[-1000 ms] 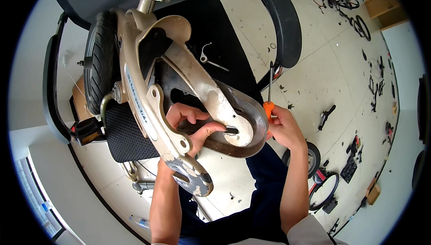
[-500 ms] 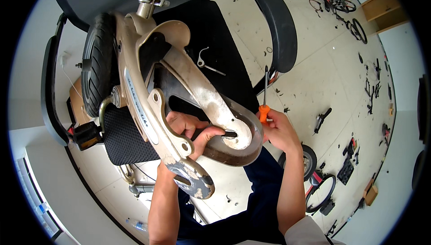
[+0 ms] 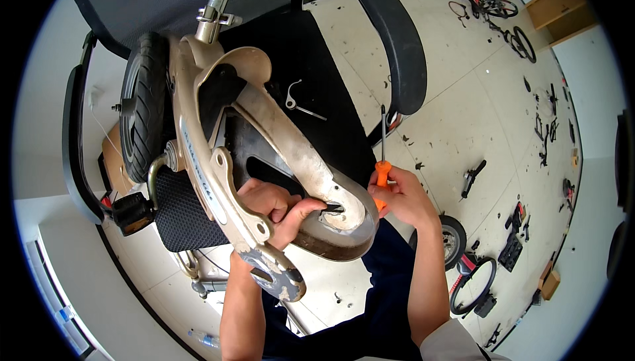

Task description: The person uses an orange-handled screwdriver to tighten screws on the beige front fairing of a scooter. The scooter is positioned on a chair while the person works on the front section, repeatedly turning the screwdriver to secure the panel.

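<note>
Workshop floor (image 3: 476, 116) littered with parts. Left hand (image 3: 274, 205) pinches small black fastener (image 3: 333, 208) at scooter frame (image 3: 291, 156); right hand (image 3: 403, 196) closed round orange screwdriver (image 3: 381, 162). Best keep fastener square.

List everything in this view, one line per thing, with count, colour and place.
scooter frame: one, beige, upside down on the chair, centre
tyre: one, black, left end of the frame
office chair: one, black, under the frame
small metal part: one, silver, on the chair seat
bicycles: at least one, dark, far floor, top right
loose wheels and parts: several, black, floor at right
screwdriver: one, orange handle, in the right hand
left hand: fingers on a dark bit at the frame's hole
right hand: grips the screwdriver
</note>
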`<state>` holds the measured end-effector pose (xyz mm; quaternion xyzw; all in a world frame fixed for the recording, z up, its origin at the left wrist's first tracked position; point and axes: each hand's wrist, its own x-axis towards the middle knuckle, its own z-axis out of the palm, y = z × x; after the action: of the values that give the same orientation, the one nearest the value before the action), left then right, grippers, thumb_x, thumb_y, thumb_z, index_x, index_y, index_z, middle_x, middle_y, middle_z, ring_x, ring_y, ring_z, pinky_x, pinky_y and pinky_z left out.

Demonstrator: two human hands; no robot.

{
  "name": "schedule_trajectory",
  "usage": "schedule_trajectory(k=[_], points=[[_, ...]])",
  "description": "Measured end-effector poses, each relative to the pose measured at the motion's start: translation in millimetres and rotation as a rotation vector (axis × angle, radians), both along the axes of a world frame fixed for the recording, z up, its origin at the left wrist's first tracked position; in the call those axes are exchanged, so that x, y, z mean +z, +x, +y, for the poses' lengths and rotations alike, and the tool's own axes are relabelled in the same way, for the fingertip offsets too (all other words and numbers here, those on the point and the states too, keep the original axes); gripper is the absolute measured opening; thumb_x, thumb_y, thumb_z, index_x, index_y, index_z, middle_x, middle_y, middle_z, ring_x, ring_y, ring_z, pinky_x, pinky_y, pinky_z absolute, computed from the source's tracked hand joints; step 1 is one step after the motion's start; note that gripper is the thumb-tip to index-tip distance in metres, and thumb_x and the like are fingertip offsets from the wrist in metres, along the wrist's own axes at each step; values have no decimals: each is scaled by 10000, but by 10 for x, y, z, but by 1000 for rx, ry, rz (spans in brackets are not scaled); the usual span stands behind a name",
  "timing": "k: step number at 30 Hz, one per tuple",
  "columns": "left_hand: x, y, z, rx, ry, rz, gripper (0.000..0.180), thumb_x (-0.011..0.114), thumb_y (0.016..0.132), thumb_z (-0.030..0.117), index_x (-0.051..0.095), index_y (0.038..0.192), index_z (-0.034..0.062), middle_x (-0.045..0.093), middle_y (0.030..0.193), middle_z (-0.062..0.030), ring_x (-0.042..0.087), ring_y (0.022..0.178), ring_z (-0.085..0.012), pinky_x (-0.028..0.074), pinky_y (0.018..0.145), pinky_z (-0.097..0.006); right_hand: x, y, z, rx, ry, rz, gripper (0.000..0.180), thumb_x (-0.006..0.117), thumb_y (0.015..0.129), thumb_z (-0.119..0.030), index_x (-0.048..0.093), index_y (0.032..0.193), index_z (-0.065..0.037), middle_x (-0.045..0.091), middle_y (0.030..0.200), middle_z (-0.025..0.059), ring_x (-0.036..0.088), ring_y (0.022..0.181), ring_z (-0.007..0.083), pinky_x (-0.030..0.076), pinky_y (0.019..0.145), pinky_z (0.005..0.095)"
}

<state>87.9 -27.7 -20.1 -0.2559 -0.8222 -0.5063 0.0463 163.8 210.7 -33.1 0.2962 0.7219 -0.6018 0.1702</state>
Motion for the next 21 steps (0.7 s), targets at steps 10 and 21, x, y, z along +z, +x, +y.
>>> schedule_trajectory(k=[10, 21], points=[[-36, -26, -50, -91, 66, -25, 357, 876, 646, 190, 543, 596, 71, 657, 650, -64, 577, 597, -165, 433, 594, -261, 34, -15, -26, 13, 34, -4, 129, 605, 854, -74, 596, 946, 16, 586, 792, 86, 594, 681, 152, 556, 511, 288], [1, 7, -54, -26, -2, -133, 270, 846, 693, 198, 645, 733, 23, 677, 711, -78, 652, 680, -193, 507, 657, -282, 42, -20, -34, 26, 65, 20, 121, 606, 852, -78, 588, 948, -6, 595, 807, 72, 599, 701, 139, 539, 494, 276]])
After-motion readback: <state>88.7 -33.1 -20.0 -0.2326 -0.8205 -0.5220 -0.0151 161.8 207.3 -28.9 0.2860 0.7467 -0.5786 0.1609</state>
